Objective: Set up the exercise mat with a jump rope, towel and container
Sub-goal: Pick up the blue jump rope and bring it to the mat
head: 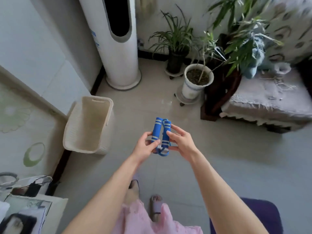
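A blue jump rope (159,132) with two foam handles and a coiled blue cord is held upright in front of me above the grey floor. My left hand (146,146) grips the lower end of the left handle and the cord. My right hand (181,142) holds the right handle from the side, fingers partly spread. A cream woven container (87,125) stands open and empty against the wall to the left of my hands. A dark purple mat edge (263,215) shows at the bottom right. No towel is clearly visible.
A tall white tower fan (116,48) stands in the far corner. Potted plants (195,80) line the back wall. A covered seat (270,98) is at the right. A low table with papers (25,208) is at the bottom left. My feet in slippers (155,208) stand below.
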Tool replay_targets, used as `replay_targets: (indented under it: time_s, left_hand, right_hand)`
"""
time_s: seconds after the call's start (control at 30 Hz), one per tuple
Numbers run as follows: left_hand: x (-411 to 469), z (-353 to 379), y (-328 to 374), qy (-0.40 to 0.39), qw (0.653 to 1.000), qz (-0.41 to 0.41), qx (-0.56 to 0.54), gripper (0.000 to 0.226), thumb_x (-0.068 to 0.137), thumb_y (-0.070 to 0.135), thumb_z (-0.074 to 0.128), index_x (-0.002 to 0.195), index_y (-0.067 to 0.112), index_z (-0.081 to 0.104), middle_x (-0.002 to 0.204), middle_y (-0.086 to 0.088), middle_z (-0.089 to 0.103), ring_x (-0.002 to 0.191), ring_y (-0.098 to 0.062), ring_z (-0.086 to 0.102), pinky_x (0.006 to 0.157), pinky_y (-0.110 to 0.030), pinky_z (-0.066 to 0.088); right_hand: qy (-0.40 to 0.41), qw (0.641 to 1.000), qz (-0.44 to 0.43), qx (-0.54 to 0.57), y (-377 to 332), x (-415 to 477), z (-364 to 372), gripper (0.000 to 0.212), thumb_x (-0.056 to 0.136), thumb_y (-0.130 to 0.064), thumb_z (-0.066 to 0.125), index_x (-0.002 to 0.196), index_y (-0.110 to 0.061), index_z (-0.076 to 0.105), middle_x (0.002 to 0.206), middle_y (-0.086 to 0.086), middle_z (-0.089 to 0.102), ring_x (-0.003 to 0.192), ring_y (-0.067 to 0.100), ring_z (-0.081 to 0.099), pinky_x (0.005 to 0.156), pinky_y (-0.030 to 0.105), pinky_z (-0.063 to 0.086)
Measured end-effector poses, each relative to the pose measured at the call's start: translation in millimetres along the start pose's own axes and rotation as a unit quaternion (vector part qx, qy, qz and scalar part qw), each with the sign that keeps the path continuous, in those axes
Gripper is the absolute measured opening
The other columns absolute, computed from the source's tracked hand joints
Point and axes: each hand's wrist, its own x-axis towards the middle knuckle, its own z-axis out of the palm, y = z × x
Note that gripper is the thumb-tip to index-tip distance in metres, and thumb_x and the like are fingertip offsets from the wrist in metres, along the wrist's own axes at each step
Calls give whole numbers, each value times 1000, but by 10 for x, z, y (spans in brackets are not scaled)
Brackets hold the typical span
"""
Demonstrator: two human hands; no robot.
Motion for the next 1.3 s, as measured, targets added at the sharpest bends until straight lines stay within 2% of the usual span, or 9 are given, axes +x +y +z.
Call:
replay_targets:
  time_s: [0.1, 0.27, 0.37, 0.47, 0.7, 0.87, 0.9, 1.07, 1.3]
  left_hand:
    - [-204, 339, -104, -62, 997, -6, 37, 33, 90, 7, 61, 119, 12, 48, 91, -9, 66, 64, -9, 66, 55, -17, 50]
    - [-536, 872, -329, -180, 977, -2, 112, 32, 88, 8, 63, 116, 14, 50, 89, -4, 70, 67, -8, 68, 65, -22, 53]
    - [-856, 1138, -570, -260, 952, -5, 160, 33, 88, 7, 64, 117, 14, 50, 88, -5, 69, 64, -5, 66, 59, -17, 50]
    - [-1173, 1314, -840, -329, 925, -13, 188, 36, 87, 6, 65, 117, 16, 50, 87, -6, 69, 61, -2, 66, 55, -14, 48]
    - [-2180, 1691, -1545, -468, 843, -59, 259, 40, 85, 6, 66, 121, 15, 48, 97, -14, 68, 72, -21, 66, 66, -22, 52]
    - [-2342, 1770, -1727, -482, 828, -58, 283, 41, 85, 3, 65, 120, 15, 48, 95, -12, 68, 71, -17, 66, 59, -16, 49]
    - [-2855, 1946, -2050, -525, 792, -71, 305, 41, 85, 2, 65, 120, 14, 48, 95, -12, 68, 70, -16, 66, 58, -15, 49]
    - [-3388, 2139, -2452, -544, 762, -83, 341, 40, 84, -1, 65, 117, 13, 48, 95, -12, 68, 71, -17, 66, 58, -17, 50]
    - [-4381, 2535, -3208, -557, 743, -85, 361, 48, 82, 0, 66, 125, 12, 48, 107, -21, 66, 78, -23, 67, 59, -16, 50]
  right_hand:
    - [48, 997, -10, 52, 179, -451, -357, 43, 89, -13, 65, 131, -19, 56, 109, 13, 69, 94, 25, 69, 65, 37, 58]
    - [154, 974, -43, 157, 564, -1261, -786, 35, 92, -10, 61, 127, -17, 58, 99, 10, 71, 83, 24, 70, 60, 35, 58]
    - [249, 944, -60, 208, 988, -1767, -937, 39, 91, -10, 62, 130, -13, 55, 105, 15, 68, 88, 28, 68, 62, 37, 58]
    - [321, 912, -71, 244, 1392, -2263, -945, 40, 90, -8, 62, 129, -13, 56, 92, 8, 67, 85, 25, 68, 65, 37, 58]
    - [446, 825, -91, 336, 2350, -3530, -921, 32, 92, -5, 59, 122, -16, 60, 100, 6, 65, 90, 24, 68, 60, 35, 60]
    - [471, 804, -91, 353, 2531, -3774, -863, 29, 92, -5, 59, 118, -18, 62, 97, 1, 66, 91, 22, 68, 60, 35, 60]
    - [503, 771, -94, 379, 2950, -4301, -867, 28, 92, -5, 59, 116, -18, 63, 95, -1, 66, 89, 22, 68, 58, 34, 59]
    - [533, 738, -104, 401, 3440, -4844, -866, 28, 92, -4, 58, 115, -18, 64, 96, 1, 68, 87, 23, 69, 56, 32, 58]
    - [546, 727, -97, 405, 4266, -5825, -1193, 30, 91, -2, 60, 117, -16, 63, 104, 7, 64, 88, 27, 66, 65, 31, 60]
